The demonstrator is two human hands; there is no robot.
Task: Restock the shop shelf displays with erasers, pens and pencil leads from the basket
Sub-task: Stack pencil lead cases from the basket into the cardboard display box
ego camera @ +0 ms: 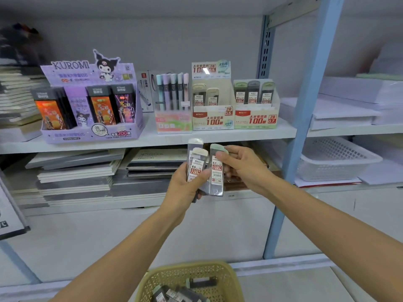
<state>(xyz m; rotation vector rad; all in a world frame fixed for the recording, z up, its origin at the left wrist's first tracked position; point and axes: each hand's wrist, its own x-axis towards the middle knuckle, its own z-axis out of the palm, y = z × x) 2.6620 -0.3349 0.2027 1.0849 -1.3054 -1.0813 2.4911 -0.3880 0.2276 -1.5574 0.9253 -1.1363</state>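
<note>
Green-capped lead case (217, 173) pinched in right hand (246, 168) fingers; left hand (185, 188) fingers clamp two pale-capped cases (197, 164).

The Kuromi box (91, 134) at 10 o'clock was purple. The pens (172, 90) at 12 o'clock were pale blue, purple and pink. In the middle, the cream-capped lead cases (197, 164) and the green-capped lead case (216, 175) had red-and-white labels. The basket (159, 282) at 6 o'clock was tan with lacy holes.

Single head-worn wide-angle view, forward and downward, near the shelf (165, 138)
</note>
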